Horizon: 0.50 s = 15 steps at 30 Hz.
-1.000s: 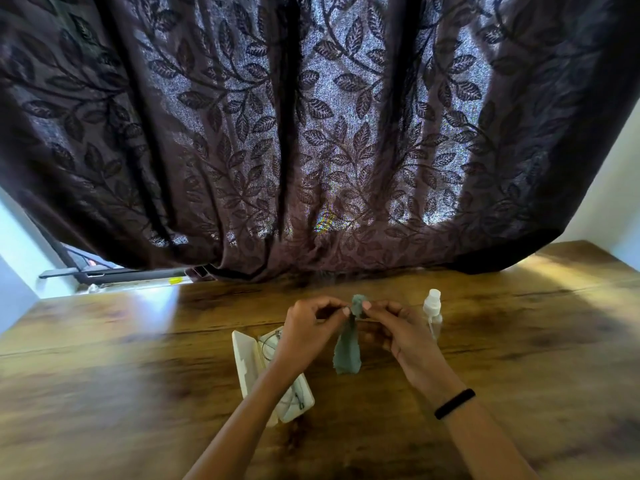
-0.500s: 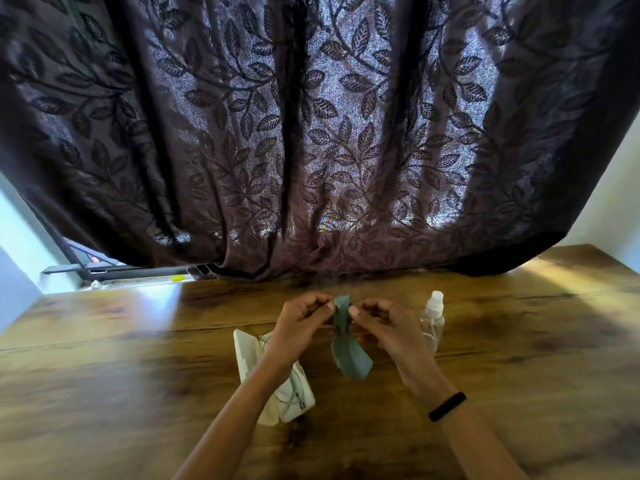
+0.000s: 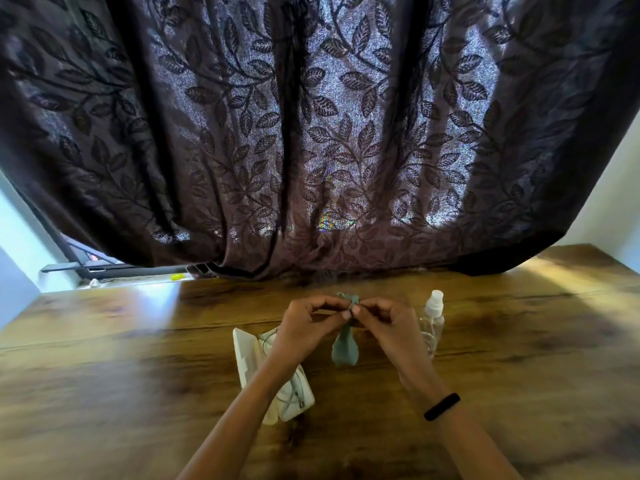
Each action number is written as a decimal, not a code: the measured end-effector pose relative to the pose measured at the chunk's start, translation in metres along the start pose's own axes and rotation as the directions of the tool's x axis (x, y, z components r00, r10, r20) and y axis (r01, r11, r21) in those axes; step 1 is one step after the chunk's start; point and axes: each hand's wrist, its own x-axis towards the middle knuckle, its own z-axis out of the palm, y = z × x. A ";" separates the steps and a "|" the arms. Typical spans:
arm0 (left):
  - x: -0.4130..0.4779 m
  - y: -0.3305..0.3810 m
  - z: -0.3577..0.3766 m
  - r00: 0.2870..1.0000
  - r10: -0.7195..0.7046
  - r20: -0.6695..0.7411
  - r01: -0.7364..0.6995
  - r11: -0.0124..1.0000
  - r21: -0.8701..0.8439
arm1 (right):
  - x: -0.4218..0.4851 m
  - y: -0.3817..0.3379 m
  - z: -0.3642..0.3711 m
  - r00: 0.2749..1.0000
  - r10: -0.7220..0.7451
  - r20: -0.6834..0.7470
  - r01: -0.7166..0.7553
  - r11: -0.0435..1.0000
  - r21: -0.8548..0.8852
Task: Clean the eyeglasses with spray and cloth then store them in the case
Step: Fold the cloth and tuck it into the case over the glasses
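A wooden table (image 3: 104, 375) with dark grain and a long seam running from 9 to 3 o'clock fills the lower half of the view. Bright patches of light lie on it at 10 and 2 o'clock. A dark curtain (image 3: 311, 133) hangs behind it, its hem touching the table's far edge. A pale wall (image 3: 616, 202) shows at 3 o'clock and a window frame (image 3: 104, 268) at 9 o'clock.

Over the table's middle, the left hand (image 3: 304, 327) and the right hand (image 3: 391, 327) both pinch the top of the cloth (image 3: 344, 348) between thumb and curled fingers. A second ago a small gap parted the two pinches; now the fingertips meet. The cloth's tail, which half a second ago swung toward 5 o'clock, hangs nearly straight. The case, the glasses and the bottle lie where they did.

The cloth is soft, grey-green and bunched into a narrow strip that widens at the bottom. The spray bottle (image 3: 433, 313) stands upright just at 3 o'clock of the right hand, of clear plastic with a white nozzle. The case (image 3: 247, 355) is a cream, hard-shelled oblong, open at 8 o'clock of the hands. The thin wire eyeglasses (image 3: 294, 393) lie inside it, partly hidden under the left forearm. A black wristband (image 3: 441, 406) circles the right wrist.
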 end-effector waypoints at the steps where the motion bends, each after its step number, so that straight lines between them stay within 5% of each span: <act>1: 0.000 0.001 0.000 1.000 -0.010 -0.006 0.010 1.000 -0.004 | -0.001 0.000 0.000 1.000 0.003 0.009 -0.003 1.000 0.004; 15: 0.002 0.000 -0.001 0.989 -0.059 -0.136 0.060 0.998 -0.003 | -0.002 -0.002 -0.009 0.999 0.043 0.022 -0.046 0.992 0.118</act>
